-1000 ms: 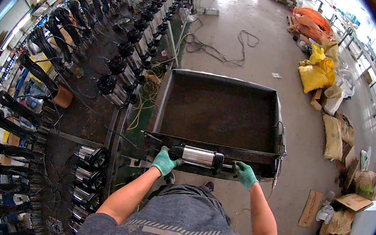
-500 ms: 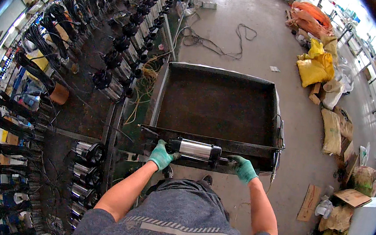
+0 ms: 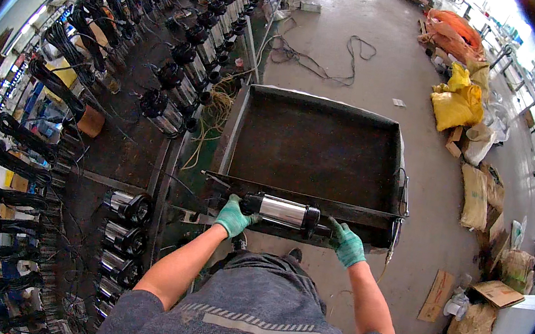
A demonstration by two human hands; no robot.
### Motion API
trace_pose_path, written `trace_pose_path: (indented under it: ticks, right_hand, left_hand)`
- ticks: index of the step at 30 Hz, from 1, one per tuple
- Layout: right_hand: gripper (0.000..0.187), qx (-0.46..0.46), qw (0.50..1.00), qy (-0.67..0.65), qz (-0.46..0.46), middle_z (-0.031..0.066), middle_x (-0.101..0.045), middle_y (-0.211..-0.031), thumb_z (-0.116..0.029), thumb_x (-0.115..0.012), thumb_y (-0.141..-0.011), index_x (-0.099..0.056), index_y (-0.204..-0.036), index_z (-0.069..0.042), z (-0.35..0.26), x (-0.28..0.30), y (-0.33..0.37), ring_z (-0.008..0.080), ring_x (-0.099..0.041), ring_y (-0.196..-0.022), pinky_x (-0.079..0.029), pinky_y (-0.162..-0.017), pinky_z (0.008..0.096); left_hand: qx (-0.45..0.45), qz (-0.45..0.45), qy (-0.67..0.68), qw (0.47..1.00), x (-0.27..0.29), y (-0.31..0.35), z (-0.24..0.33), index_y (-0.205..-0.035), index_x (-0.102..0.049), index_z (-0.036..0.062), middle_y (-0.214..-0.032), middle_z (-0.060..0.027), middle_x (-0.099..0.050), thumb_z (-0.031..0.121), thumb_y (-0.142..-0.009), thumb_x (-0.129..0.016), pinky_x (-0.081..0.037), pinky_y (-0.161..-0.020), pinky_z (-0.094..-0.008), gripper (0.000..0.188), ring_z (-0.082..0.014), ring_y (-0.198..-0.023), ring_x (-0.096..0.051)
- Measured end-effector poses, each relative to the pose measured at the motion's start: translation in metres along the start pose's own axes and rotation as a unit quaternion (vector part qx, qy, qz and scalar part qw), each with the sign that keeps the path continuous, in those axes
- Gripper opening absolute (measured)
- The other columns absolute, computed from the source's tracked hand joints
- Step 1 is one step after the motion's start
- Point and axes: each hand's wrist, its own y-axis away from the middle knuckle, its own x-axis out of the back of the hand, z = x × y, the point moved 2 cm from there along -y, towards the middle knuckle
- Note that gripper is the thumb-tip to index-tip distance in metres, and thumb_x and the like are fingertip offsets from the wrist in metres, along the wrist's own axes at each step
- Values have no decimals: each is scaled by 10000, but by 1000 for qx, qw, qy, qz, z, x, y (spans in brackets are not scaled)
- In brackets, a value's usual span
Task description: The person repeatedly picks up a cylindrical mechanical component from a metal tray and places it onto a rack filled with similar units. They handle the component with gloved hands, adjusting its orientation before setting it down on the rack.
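A cylindrical pump [image 3: 283, 211] with a shiny silver body and black ends lies sideways over the near edge of a dark metal tank [image 3: 236, 123]. My left hand [image 3: 232, 217], in a green glove, is closed on the pump's black left end, thumb toward the silver body. Beyond the pump's right end a dark rod-like piece [image 3: 322, 230] sticks out. My right hand [image 3: 347, 245], also gloved in green, is at the outer end of that piece with fingers curled toward it. The dark background partly hides its grip.
Left of me, a long dark bench [image 3: 117, 168] carries rows of similar pumps [image 3: 122, 236] and coiled black cables [image 3: 17, 163]. A loose cable [image 3: 319, 70] lies on the floor beyond the tank. Yellow sacks [image 3: 455, 106], an orange sheet [image 3: 454, 33] and cardboard [image 3: 436, 296] line the right side.
The whole view has shifted slightly, so the bench and tank appear a little farther right. Both hands keep their places at the pump's two ends, and the pump looks slightly more tilted.
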Motion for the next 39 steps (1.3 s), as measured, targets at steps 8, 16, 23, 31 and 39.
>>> trace_pose_path:
  ticks: [8, 16, 23, 31, 39]
  right_hand:
    - [798, 10, 996, -62, 70, 145, -641, -1079, -4, -692, -803, -447, -1530, -222, 13, -11, 2, 387, -674, -898, -568, -732, 456]
    - [441, -116, 927, -354, -27, 101, -736, -1039, -78, -659, -954, -618, -1389, -130, 5, 8, -11, 204, -642, -842, -518, -817, 335]
    - [514, -112, 968, -77, 213, 232, -685, -1161, -179, -728, -838, -612, -1326, -69, 41, 42, 21, 429, -638, -1082, -520, -948, 478]
    - [574, -538, 771, -265, 215, 234, -690, -1079, -280, -734, -899, -490, -1341, -8, 197, -24, 103, 337, -671, -1014, -532, -914, 446]
    - [557, -443, 825, -248, 250, 290, -655, -1253, -354, -667, -932, -529, -1352, -16, 199, 43, -5, 438, -613, -1214, -482, -1022, 486]
  left_hand:
    - [14, -8, 75, 997, 3, 1, 4, -1206, -473, -7, -1136, -159, -676, 300, -698, -960, -522, -947, -401, 767, -281, -1035, -647]
    - [-33, 5, 95, 995, -11, -15, -34, -1217, -497, -18, -1185, -150, -655, 199, -792, -879, -534, -938, -394, 611, -258, -1063, -637]
    - [-35, -10, 101, 994, -14, -17, -34, -1196, -458, 11, -1104, -125, -662, 193, -811, -885, -528, -901, -357, 603, -223, -989, -635]
    - [-44, -14, 93, 995, -20, -27, -35, -1221, -457, 9, -1146, -122, -651, 204, -806, -891, -523, -904, -350, 631, -229, -1022, -625]
    - [30, -34, 146, 988, -9, -12, -3, -1245, -460, 0, -1136, -124, -663, 157, -831, -857, -540, -889, -357, 595, -231, -1005, -633]
